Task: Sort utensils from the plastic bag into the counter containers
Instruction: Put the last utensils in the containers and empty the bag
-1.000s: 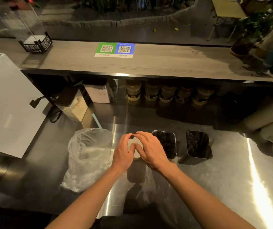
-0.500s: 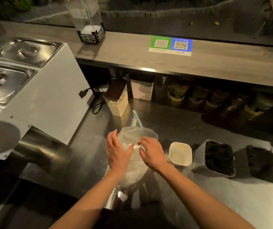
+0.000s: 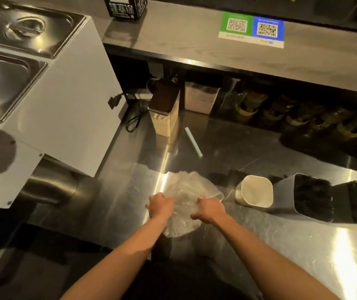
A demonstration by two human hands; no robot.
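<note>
Gripping the bag (image 3: 186, 189) from both sides, the left hand (image 3: 162, 205) and right hand (image 3: 212, 210) have their fingers (image 3: 203, 202) curled into its clear plastic. The bag sits crumpled on the table (image 3: 281, 245). Right of the bag stand a white container (image 3: 255, 191) and two dark containers (image 3: 312, 197). Beyond the bag lies a straw (image 3: 192, 145).

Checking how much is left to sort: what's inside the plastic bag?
The left hand and right hand grip the crumpled plastic bag. Only wrinkled clear film shows; folds and hands hide whatever is inside.
</note>
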